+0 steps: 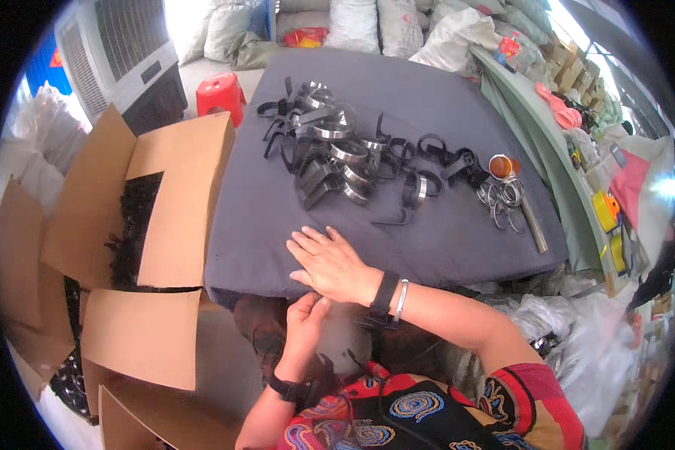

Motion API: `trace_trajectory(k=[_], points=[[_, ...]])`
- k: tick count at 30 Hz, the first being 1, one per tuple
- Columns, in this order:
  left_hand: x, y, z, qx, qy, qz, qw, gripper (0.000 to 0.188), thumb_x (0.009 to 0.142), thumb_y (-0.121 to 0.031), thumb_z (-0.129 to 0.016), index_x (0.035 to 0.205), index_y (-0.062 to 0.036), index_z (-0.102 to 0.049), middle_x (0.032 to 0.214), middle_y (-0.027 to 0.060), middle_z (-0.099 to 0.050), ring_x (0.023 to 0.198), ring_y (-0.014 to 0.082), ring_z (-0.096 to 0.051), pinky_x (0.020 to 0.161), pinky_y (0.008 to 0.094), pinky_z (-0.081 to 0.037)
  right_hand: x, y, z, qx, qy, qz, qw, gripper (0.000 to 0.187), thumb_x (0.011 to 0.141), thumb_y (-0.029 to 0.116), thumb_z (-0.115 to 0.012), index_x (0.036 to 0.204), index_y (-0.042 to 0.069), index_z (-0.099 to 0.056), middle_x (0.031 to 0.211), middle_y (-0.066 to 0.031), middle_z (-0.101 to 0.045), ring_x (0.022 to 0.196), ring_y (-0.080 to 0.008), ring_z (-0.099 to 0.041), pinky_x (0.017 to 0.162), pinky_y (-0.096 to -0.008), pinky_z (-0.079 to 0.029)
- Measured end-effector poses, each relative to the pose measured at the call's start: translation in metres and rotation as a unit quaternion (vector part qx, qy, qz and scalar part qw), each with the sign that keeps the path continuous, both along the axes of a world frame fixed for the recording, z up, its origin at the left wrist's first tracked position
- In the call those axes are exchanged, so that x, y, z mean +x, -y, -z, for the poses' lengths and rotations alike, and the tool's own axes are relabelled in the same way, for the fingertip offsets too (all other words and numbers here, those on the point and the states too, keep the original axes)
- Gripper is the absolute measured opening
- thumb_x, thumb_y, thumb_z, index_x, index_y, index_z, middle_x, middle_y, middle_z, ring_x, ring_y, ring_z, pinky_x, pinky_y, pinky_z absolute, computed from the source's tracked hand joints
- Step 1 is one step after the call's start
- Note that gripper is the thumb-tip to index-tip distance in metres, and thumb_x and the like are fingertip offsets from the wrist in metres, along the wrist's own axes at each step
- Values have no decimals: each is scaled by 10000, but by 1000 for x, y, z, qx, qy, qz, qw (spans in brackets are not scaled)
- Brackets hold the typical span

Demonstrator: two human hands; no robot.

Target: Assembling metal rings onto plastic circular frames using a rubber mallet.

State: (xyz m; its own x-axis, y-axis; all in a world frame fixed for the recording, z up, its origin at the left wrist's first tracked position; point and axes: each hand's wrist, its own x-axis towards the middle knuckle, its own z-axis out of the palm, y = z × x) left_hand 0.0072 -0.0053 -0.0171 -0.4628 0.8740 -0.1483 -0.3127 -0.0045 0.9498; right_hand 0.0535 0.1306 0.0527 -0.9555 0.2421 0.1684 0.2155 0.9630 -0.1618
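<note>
My right hand (331, 264) lies flat on the grey cloth (277, 202) that covers the table, near its front edge, fingers spread and nothing in them. Just below it my left hand (306, 315) is closed, thumb and fingertips pinched together right at the cloth's edge. Whatever sits between those fingertips is too small or hidden to make out. Farther back on the cloth is a heap of metal ring clamps with black straps (349, 152). To the right lie loose metal rings (511, 193), an orange-brown roll of tape (500, 166) and a metal rod (533, 225).
Open cardboard boxes (139, 337) stand at the left, with black parts (136, 225) inside one. Behind them are a red stool (220, 97) and a grey-white air cooler (116, 56). Filled sacks (352, 26) line the back. A narrow side shelf (540, 127) runs along the right.
</note>
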Motion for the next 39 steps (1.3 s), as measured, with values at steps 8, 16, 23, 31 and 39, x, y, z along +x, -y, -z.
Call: trace_trajectory(k=[8, 16, 23, 31, 39], points=[[-4, -4, -4, 20, -14, 21, 999, 178, 924, -157, -549, 863, -6, -623, 717, 9, -611, 637, 82, -512, 604, 232, -396, -3, 0, -1, 33, 1, 41, 999, 575, 902, 387, -511, 1314, -7, -442, 1413, -173, -386, 1319, -348, -342, 987, -648, -294], [-2, -1, -12, -9, 26, 1, 1000, 159, 928, -132, -535, 875, -8, -618, 748, 21, -607, 661, 113, -529, 639, 254, -419, 9, -14, -1, -61, -55, -51, 995, 624, 849, 409, -587, 1324, 29, -448, 1391, -212, -388, 1305, -388, -336, 1041, -542, -297], [1, -23, -79, 125, 96, -65, 985, 215, 944, -195, -518, 855, -26, -618, 741, 2, -588, 651, 91, -540, 580, 238, -427, 69, -58, -80, -184, -7, -57, 981, 653, 675, 227, -703, 1275, 71, -497, 1123, -197, -518, 1054, -344, -516, 913, -402, -436], [-11, -78, -51, 62, -535, -144, 830, 124, 855, -144, -586, 894, -31, -621, 847, 152, -633, 766, 334, -602, 680, 420, -469, 18, -149, -70, -353, -413, 303, 783, 675, 716, 342, -744, 1182, -82, -500, 1021, -243, -630, 983, -329, -612, 864, -389, -469], [-10, -81, -48, 38, -570, -163, 804, 113, 813, -141, -640, 850, -37, -614, 764, 118, -608, 709, 306, -593, 638, 401, -466, 37, -207, -72, -96, -333, 296, 890, 313, 758, 236, -607, 920, -29, -642, 898, -241, -645, 892, -396, -621, 794, -456, -493]])
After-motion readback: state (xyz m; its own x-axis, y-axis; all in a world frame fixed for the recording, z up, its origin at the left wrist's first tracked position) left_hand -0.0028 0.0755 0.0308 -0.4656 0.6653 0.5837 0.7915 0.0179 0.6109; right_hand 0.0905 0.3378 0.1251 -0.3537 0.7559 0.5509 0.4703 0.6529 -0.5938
